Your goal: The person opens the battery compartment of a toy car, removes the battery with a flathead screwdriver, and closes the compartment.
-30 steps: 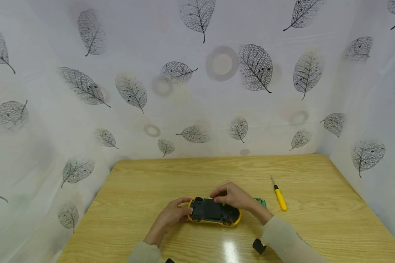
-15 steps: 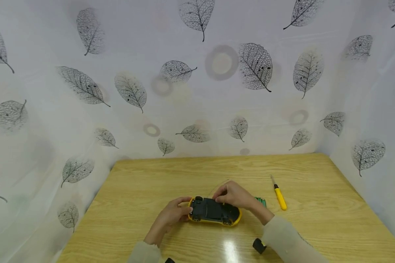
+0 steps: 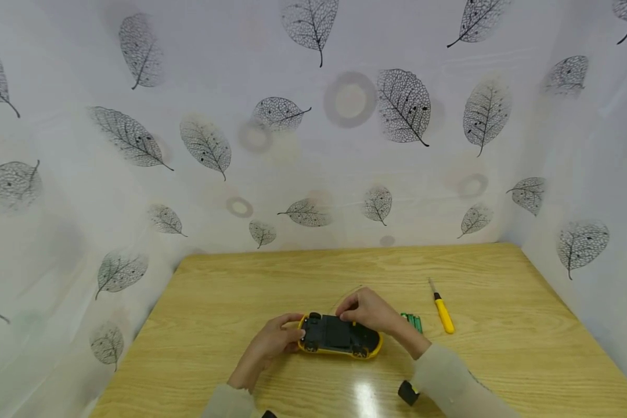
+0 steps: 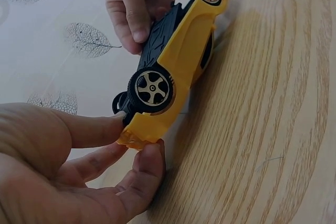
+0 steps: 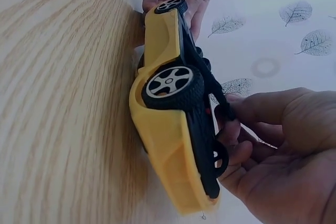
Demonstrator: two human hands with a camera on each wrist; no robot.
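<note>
A yellow toy car (image 3: 339, 337) lies wheels up on the wooden table, its black underside facing me. My left hand (image 3: 278, 338) grips one end of it, thumb above and fingers below, as the left wrist view shows. With thumb and fingers, my right hand (image 3: 371, 310) pinches the edge of a black cover (image 3: 338, 332) in the middle of the underside. In the right wrist view this cover (image 5: 223, 103) stands tilted up at the pinched edge. What lies beneath the cover is hidden.
Several green batteries (image 3: 413, 321) lie beside my right wrist, partly hidden by it. A yellow-handled screwdriver (image 3: 442, 307) lies farther right. Behind my right hand runs a thin wire-like strand (image 3: 349, 295). Leaf-patterned cloth (image 3: 313, 174) hangs around the table's back and sides.
My right hand stays at the black cover with only slight finger movement, and the cover's tilt shifts a little. My left hand and the car hold nearly still.
</note>
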